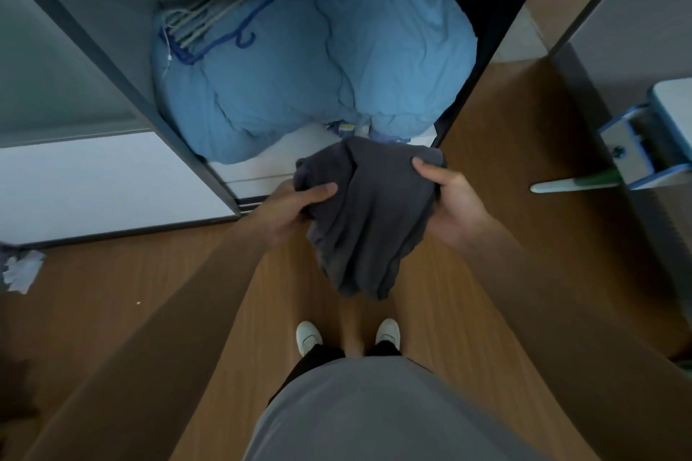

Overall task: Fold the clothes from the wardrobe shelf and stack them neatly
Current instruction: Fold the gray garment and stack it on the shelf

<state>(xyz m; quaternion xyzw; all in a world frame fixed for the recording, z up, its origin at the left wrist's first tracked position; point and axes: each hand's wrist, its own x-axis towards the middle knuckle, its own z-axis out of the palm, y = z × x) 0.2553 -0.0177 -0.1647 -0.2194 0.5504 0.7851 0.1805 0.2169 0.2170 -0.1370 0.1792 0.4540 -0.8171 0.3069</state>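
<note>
A dark grey garment hangs crumpled in front of me, held in the air between both hands just outside the open wardrobe. My left hand pinches its upper left part, thumb on top. My right hand grips its upper right edge. The cloth droops down to about knee height above the wooden floor. Behind it lies the white wardrobe shelf, mostly covered by bedding.
A big light-blue duvet fills the wardrobe, with a bundle of blue and white hangers lying on it. The wardrobe's sliding door stands at left. A blue-and-white mop head lies at right. Crumpled paper sits on the floor left.
</note>
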